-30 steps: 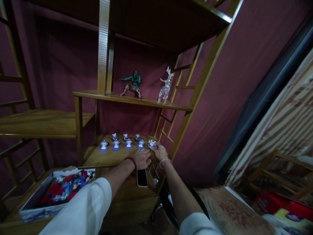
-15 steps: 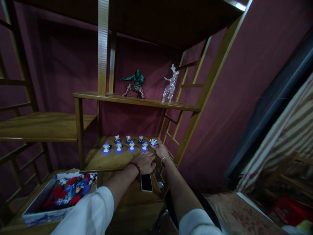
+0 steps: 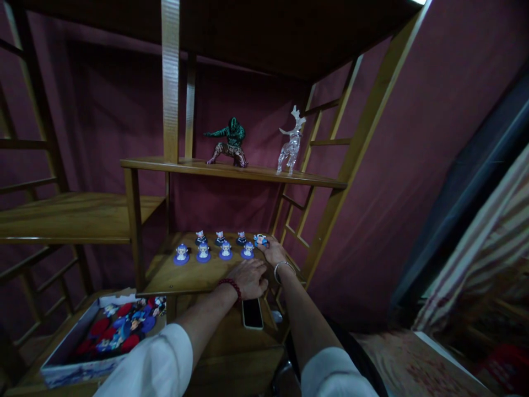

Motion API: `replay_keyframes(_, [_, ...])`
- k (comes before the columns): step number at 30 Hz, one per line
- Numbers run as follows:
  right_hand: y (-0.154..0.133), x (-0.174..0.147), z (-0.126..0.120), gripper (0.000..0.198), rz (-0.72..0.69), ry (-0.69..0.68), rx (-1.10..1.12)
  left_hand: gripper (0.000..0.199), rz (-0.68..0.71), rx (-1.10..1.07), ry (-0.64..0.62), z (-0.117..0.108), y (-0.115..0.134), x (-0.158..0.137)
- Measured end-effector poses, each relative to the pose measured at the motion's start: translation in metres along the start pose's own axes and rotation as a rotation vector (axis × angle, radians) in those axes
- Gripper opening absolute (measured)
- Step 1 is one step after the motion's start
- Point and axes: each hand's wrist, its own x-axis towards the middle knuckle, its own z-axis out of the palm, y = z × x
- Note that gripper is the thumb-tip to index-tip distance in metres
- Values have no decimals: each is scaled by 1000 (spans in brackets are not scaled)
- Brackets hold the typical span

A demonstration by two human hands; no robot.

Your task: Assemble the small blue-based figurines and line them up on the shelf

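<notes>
My right hand reaches to the right end of the lower shelf. Its fingers are closed on a small figurine with blue and pale parts, partly covered by the fingertips. Closer to me, my left hand rests at the shelf's front edge with fingers curled; nothing shows in it. In the front row stand several white figurines with purple hair on round purple bases, the nearest figurine just left of my right hand. Behind them is a row of three dark-based figurines, one being this figurine.
A phone lies below my left hand. At lower left, an open box holds many red and blue figurines. The upper shelf carries a crouching hooded figure and a clear deer figurine. A wooden post stands at right.
The view has shifted slightly, moving the shelf contents a little in the picture. My right hand stays at the blue figurine, and my left hand remains at the shelf edge.
</notes>
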Motion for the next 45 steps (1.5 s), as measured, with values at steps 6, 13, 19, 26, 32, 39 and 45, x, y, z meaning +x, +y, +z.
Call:
replay_keyframes(6, [4, 10, 4, 25, -27, -5, 0, 30, -5, 9, 12, -2, 1, -1])
replay_keyframes(13, [4, 17, 7, 29, 16, -43, -61, 30, -3, 99, -41, -2, 0, 0])
replay_keyframes(19, [2, 15, 4, 29, 5, -60, -62, 31, -23, 116, -36, 0, -1, 0])
replay_keyframes(26, [-4, 12, 1, 37, -7, -63, -112, 32, -14, 123, -38, -1, 0, 0])
replay_keyframes(32, [-7, 8, 1, 46, -2, -34, -162, 34, -9, 127, -32, -1, -1, -1])
replay_keyframes(39, [-11, 6, -1, 53, 4, -53, -127, 32, 6, 123, -25, 0, -1, -1])
replay_keyframes(45, [-12, 3, -3, 55, -4, -54, -135, 34, -3, 133, -28, 0, -2, -1])
